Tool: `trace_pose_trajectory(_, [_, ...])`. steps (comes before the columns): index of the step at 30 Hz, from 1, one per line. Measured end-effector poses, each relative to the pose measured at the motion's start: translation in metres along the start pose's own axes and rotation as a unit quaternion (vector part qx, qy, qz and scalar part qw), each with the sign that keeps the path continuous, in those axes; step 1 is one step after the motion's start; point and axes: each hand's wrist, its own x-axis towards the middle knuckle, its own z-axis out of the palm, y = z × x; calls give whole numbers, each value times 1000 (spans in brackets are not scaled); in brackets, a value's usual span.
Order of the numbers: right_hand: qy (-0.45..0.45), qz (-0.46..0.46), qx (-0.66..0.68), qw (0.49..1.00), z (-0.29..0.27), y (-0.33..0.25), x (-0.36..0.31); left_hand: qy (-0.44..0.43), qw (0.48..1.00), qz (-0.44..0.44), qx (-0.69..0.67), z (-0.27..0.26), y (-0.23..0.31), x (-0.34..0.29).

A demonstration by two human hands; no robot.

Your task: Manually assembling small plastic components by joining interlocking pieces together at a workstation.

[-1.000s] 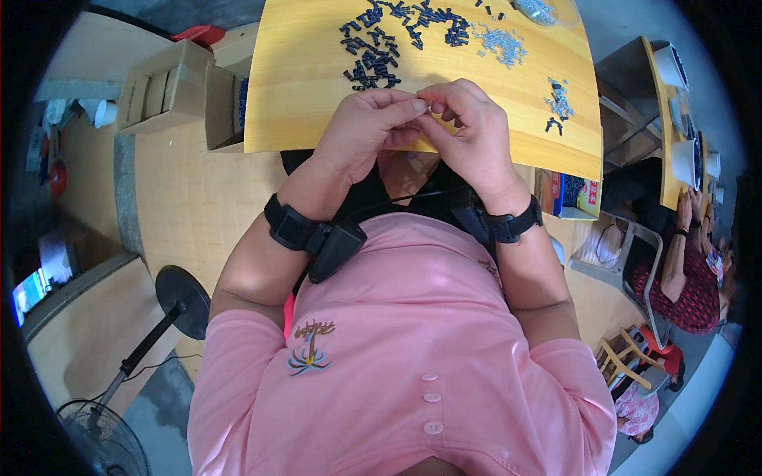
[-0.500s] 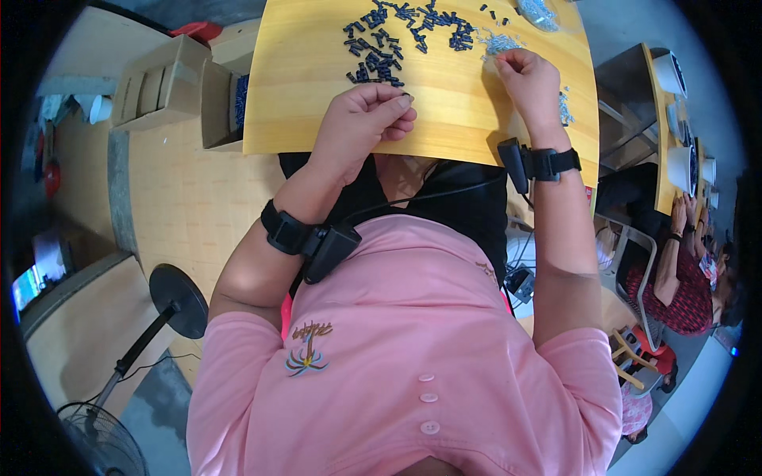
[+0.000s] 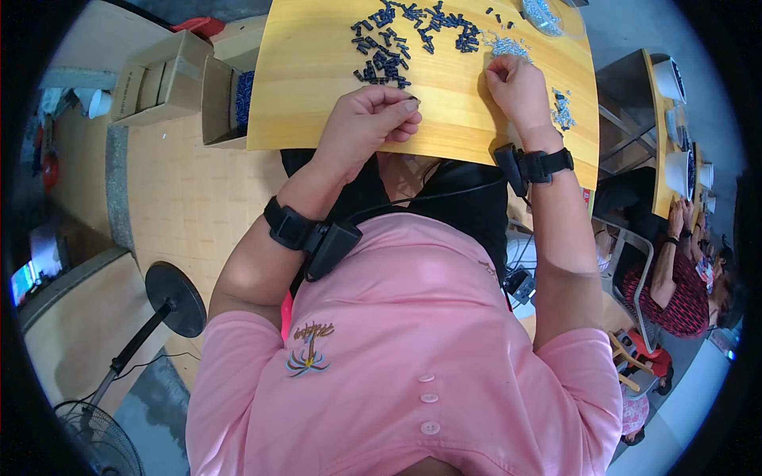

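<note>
My left hand is closed in a pinch above the table's near edge. A dark tip shows at its thumb and finger, seemingly a small black tubular part. Beyond it lies a spread of the same short black parts. My right hand is pinched too, just on the near side of a heap of tiny silvery pins. What its fingertips hold, if anything, is too small to make out. More silvery pieces lie to the right of that wrist.
A clear round dish of silvery pieces sits at the table's far right. An open cardboard box with dark parts adjoins the left edge of the yellow table. Cabled black devices are strapped on both wrists. Other people work at right.
My right hand has shifted a little left and nearer to me, away from the silvery heap. My left hand keeps its pinch, almost still.
</note>
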Motion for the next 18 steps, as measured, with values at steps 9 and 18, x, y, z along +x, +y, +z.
trace_pose_trajectory(9, [-8, -69, 6, 998, -7, -16, -20, -21, 997, 50, 60, 5, 4, -5])
trace_pose_trajectory(18, [-154, 93, 552, 814, -26, -50, -45, -49, 992, 82, 87, 12, 7, -6])
